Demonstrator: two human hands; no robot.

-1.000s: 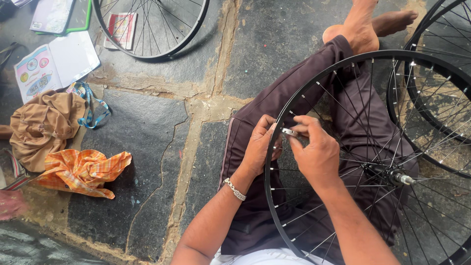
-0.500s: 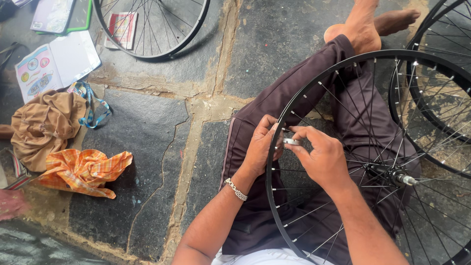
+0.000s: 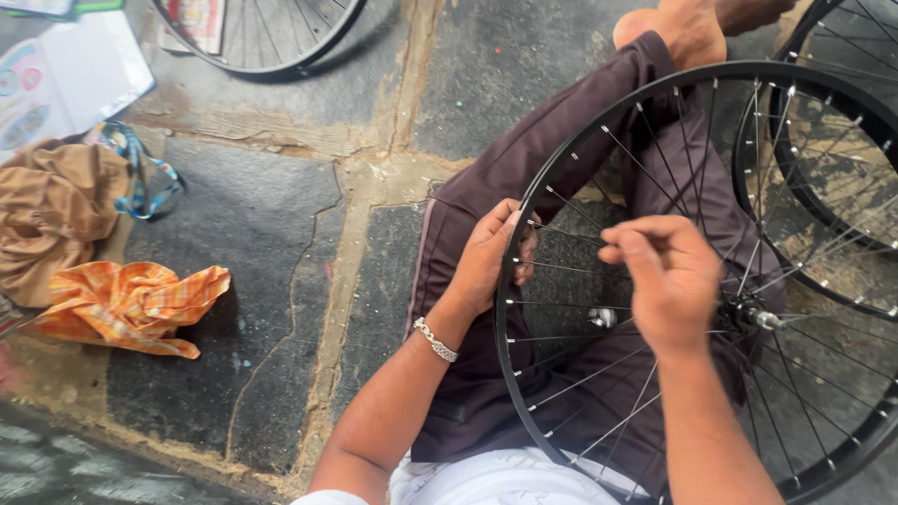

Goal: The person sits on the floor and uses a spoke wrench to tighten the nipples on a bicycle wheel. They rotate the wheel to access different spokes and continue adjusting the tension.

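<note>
Stone floor [image 3: 271,243] lies under you. Your left hand [image 3: 491,257] grips the black wheel rim [image 3: 510,309] at center. Your right hand [image 3: 669,276] has come away from the rim; its fingers pinch together above the spokes [image 3: 580,271], and I cannot tell what they hold.

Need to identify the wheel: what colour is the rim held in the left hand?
Black rim, seen in the head view.

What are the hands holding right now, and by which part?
Left hand grips the black wheel by its rim; right hand pinches a spoke.
</note>
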